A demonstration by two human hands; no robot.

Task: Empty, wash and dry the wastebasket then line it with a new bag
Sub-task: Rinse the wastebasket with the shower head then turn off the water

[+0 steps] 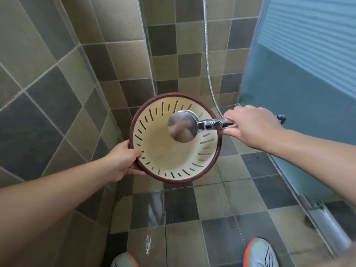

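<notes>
A cream slotted wastebasket (163, 151) with a dark red rim is held above the shower floor, its open mouth facing me. My left hand (123, 160) grips its rim at the lower left, thumb over the edge. My right hand (250, 126) grips the handle of a chrome shower head (183, 126). The round head hangs over the basket's mouth at its upper right, facing down into it. The basket's inside looks empty and stained. No water stream is plainly visible.
The metal hose (207, 54) runs up the tiled back wall. A frosted glass door (300, 83) and its metal track (325, 224) stand on the right. Tiled walls close in on the left. The floor tiles (212, 209) look wet. My shoes (260, 253) are at the bottom.
</notes>
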